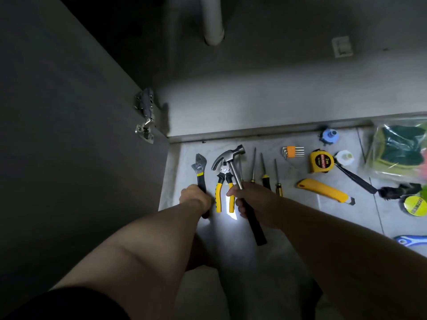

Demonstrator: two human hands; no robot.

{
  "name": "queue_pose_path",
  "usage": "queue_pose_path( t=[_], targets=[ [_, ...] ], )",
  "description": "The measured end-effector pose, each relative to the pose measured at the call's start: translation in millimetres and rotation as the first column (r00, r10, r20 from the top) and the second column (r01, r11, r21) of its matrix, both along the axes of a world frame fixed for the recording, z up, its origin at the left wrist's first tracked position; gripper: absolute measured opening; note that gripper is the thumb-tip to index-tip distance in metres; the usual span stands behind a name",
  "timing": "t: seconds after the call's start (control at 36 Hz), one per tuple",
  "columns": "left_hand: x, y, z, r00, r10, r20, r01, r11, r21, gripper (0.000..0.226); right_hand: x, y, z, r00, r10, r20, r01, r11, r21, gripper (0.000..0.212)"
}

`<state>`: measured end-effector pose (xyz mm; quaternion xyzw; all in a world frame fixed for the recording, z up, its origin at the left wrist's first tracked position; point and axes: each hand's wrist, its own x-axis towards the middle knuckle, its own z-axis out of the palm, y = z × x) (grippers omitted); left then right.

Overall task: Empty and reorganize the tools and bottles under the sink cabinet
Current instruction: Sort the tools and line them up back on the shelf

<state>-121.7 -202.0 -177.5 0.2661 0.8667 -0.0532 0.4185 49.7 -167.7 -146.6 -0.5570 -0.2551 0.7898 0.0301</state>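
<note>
My left hand (193,197) grips the black handle of an adjustable wrench (199,166) whose jaw points toward the cabinet. My right hand (253,205) holds a claw hammer (231,155) by its black handle, its steel head raised over the yellow-handled pliers (223,189) lying on the tiled floor between my hands. Several screwdrivers (263,172) lie in a row just right of the hammer. Further right are a hex key set (292,152), a yellow tape measure (321,160) and a yellow utility knife (324,190).
The open cabinet door (69,135) with its hinge (145,116) stands at the left. A white drain pipe (213,21) hangs inside the dark cabinet. A bag of sponges (399,150), bottle caps (330,136), a black-handled tool (355,177) and yellow tape (416,205) lie at the right.
</note>
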Motion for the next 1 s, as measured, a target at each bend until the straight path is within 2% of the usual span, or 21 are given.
queue_pose_path(
  t=[0.06,0.14,0.25,0.31,0.39,0.5,0.64,0.72,0.83,0.92,0.94,1.0],
  targets=[
    [0.7,-1.8,9.0,0.993,0.070,0.092,-0.069,0.998,-0.009,0.022,-1.1,-0.1,7.3,1.000,-0.013,0.005,0.013,0.999,-0.032,0.011],
    [5.7,1.1,35.5,0.961,0.178,0.210,-0.166,0.983,-0.074,0.010,0.3,-0.7,23.0,1.000,-0.019,0.012,0.020,0.998,-0.056,0.028],
    [13.9,9.2,81.6,0.947,0.183,0.264,-0.153,0.980,-0.131,0.026,10.7,5.8,58.4,0.999,-0.036,0.005,0.037,0.999,-0.018,0.030],
    [18.1,9.9,106.3,0.925,0.234,0.300,-0.211,0.972,-0.105,0.027,20.6,10.9,82.5,0.999,-0.035,0.026,0.033,0.998,0.047,0.024],
    [29.2,9.0,149.0,0.845,0.335,0.417,-0.342,0.938,-0.059,0.030,37.4,17.6,123.0,0.997,-0.052,0.065,0.042,0.989,0.142,0.016],
    [51.1,8.1,210.6,0.744,0.309,0.592,-0.427,0.902,0.067,0.027,50.8,25.6,178.3,0.989,-0.138,0.057,0.120,0.962,0.247,0.024],
    [73.3,-2.9,275.2,0.467,0.109,0.878,-0.570,0.796,0.205,0.020,51.7,30.4,246.6,0.953,-0.295,-0.064,0.296,0.872,0.390,0.024],
    [82.6,-12.3,305.4,0.355,-0.081,0.931,-0.539,0.796,0.275,0.013,52.0,26.0,282.1,0.947,-0.304,-0.107,0.317,0.819,0.478,0.021],
    [91.2,-22.2,333.1,0.234,-0.251,0.939,-0.491,0.803,0.337,0.033,52.0,19.9,312.2,0.968,-0.223,-0.114,0.248,0.794,0.555,0.024],
    [91.8,-25.0,349.0,0.228,-0.328,0.917,-0.479,0.782,0.398,0.033,43.1,18.7,327.7,0.966,-0.205,-0.159,0.260,0.785,0.562,0.018],
    [91.4,-24.1,352.8,0.254,-0.353,0.900,-0.471,0.768,0.434,0.029,39.8,19.3,332.3,0.970,-0.185,-0.155,0.241,0.781,0.577,0.017],
    [90.4,-19.7,356.8,0.368,-0.408,0.836,-0.443,0.713,0.543,0.021,34.1,22.1,339.4,0.976,-0.144,-0.165,0.214,0.790,0.575,0.025]
  ],
)
